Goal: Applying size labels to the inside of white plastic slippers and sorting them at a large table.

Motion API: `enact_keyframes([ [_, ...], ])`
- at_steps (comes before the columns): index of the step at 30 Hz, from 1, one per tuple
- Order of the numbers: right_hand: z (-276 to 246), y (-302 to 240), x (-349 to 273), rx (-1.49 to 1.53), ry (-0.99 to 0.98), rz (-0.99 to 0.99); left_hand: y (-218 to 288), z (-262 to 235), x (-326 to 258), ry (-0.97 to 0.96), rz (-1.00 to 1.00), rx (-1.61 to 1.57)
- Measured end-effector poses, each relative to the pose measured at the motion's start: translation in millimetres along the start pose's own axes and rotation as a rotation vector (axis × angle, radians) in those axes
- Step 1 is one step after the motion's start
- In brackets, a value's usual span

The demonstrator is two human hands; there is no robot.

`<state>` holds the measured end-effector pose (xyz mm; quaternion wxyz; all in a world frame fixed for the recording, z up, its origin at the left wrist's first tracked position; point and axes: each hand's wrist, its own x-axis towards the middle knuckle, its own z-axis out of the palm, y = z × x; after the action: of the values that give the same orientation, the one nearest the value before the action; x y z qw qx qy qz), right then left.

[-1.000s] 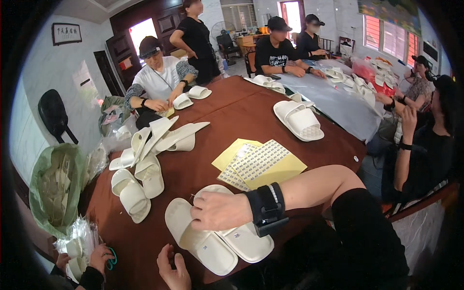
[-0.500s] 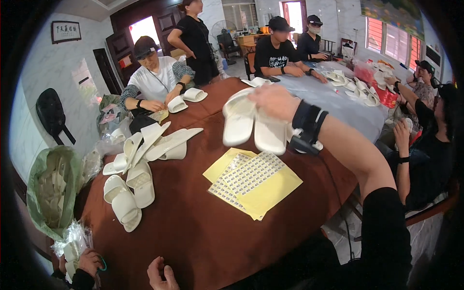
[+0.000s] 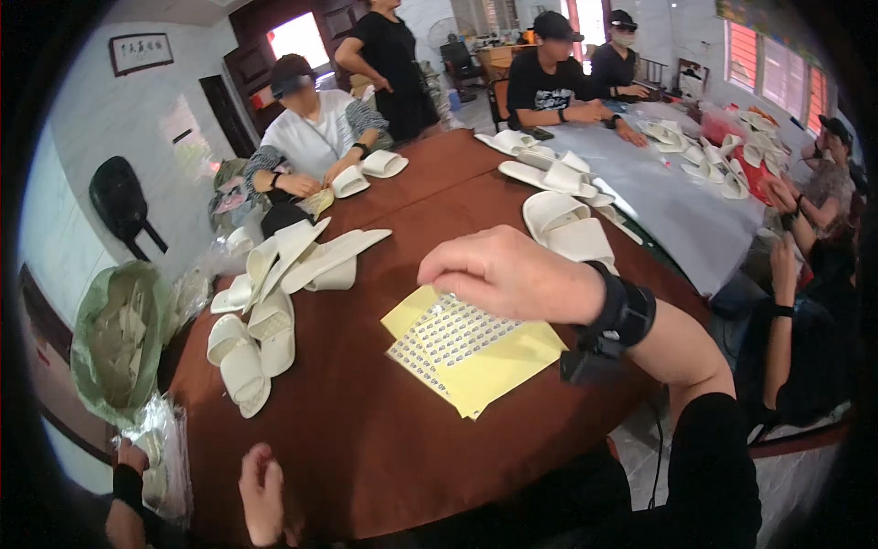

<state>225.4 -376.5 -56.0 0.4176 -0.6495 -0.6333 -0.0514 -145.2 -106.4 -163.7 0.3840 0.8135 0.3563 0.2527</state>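
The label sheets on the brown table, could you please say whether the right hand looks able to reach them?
Probably yes: the right hand seems to hover over the far part of the label sheets, and nothing appears to lie on the part that shows.

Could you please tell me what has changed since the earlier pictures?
The right hand carried the near pair forward and right toward the right-side slippers, let go, and drew back over the sheets; which pair it is now, I cannot tell. The left hand, sheets and left-side slippers stayed about as they were.
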Motion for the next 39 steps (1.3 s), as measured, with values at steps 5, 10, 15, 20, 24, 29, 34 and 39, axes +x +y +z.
enact_keyframes([
  [5, 3, -71, -6, 0.021, 0.11, -0.316, 8, -22, 56, 0.165, -0.083, -0.34],
  [10, 20, -83, -15, 0.118, -0.022, -0.412, -31, -41, 119, 0.271, -0.188, -0.302],
  [15, 42, -68, -26, 0.448, -0.116, -0.184, -53, -37, 161, 0.26, -0.51, -0.374],
  [20, 82, -47, -35, 0.674, -0.378, 0.145, -67, -17, 197, 0.125, -0.373, -0.332],
  [24, 113, -35, -46, 0.699, -0.473, 0.164, -85, -12, 219, 0.145, -0.312, 0.005],
  [29, 116, -21, -47, 0.551, -0.482, 0.124, -41, 13, 221, 0.125, -0.12, 0.055],
  [34, 128, -22, -47, 0.553, -0.532, 0.133, -86, -16, 226, 0.105, -0.097, 0.071],
  [39, 130, -10, -50, 0.498, -0.5, 0.162, -52, -9, 196, 0.125, -0.167, -0.134],
])
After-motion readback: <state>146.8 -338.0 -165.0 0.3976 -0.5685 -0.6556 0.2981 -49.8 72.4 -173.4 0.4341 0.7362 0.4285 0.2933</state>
